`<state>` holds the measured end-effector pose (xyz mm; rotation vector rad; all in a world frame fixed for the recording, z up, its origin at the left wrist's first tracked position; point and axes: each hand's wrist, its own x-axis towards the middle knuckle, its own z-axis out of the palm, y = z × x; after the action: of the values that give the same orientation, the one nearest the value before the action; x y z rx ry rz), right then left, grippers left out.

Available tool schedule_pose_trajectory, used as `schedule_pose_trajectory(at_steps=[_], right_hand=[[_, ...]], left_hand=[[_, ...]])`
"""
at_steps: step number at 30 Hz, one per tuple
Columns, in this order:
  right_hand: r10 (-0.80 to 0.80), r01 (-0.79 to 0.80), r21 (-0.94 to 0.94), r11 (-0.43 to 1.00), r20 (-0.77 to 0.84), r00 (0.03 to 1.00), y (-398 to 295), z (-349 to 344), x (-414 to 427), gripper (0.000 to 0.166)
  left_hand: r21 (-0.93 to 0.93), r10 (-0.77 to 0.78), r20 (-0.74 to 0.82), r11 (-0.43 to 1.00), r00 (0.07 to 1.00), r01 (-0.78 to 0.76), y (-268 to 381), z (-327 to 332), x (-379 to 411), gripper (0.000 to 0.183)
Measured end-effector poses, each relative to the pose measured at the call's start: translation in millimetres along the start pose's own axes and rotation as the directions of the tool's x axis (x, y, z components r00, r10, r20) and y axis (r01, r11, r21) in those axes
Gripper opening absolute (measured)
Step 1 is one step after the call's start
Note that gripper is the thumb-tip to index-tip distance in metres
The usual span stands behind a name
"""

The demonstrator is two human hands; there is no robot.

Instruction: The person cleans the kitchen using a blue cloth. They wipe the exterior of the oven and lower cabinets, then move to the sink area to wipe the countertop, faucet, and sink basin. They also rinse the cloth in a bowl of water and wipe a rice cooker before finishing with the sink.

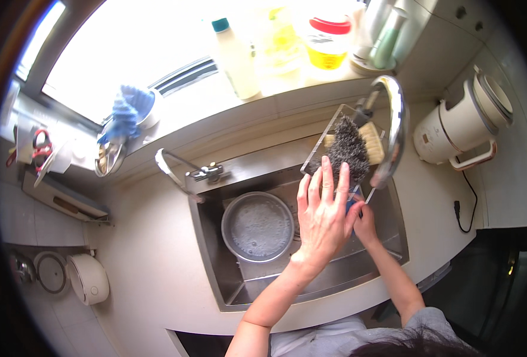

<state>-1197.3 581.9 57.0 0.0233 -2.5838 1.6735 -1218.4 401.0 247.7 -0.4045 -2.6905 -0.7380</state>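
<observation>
My left hand (pixel 322 214) reaches over the sink with its fingers extended and somewhat spread. Its fingertips overlap the lower part of a grey, bristly scouring pad (pixel 347 145) in a wire rack (pixel 321 139); contact is hard to judge. Behind the pad is a pale yellow sponge or brush (pixel 371 142). Lower and to the right, my right hand (pixel 365 225) is beside a small blue item (pixel 351 204) under the rack. My left thumb partly covers its fingers, so its grip is hidden. A round metal pot (pixel 258 226) of foamy water stands in the stainless steel sink (pixel 263 285).
The tall chrome faucet (pixel 397 120) arches right of the rack; a smaller faucet (pixel 210 173) stands at the sink's back left. Bottles (pixel 236 62) and a red-lidded tub (pixel 328 44) line the windowsill. A cream kettle-like appliance (pixel 462 120) is on the right, its black cord (pixel 473 201) trailing along the counter.
</observation>
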Motion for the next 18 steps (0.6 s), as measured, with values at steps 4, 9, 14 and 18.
schedule_pose_trajectory(at_steps=[4,9,14,18], right_hand=[[0.172,-0.2,0.286,0.937,0.12,0.978,-43,34,-52,0.039],[0.222,-0.257,0.428,0.867,0.13,0.966,-97,77,-63,0.04],[0.182,-0.256,0.438,0.862,0.204,0.962,-124,120,-73,0.041],[0.181,-0.281,0.435,0.855,0.258,0.949,-145,155,-86,0.041]], left_hand=[[-0.329,-0.029,-0.165,0.944,0.986,-0.028,-49,-28,-47,0.041],[-0.588,-0.399,-0.45,0.806,0.799,0.071,-184,-103,-66,0.018],[-0.854,-0.665,-0.173,0.469,0.727,0.226,-307,-177,-3,0.065],[-0.873,-0.599,0.024,0.377,0.801,0.308,-359,-177,50,0.092]])
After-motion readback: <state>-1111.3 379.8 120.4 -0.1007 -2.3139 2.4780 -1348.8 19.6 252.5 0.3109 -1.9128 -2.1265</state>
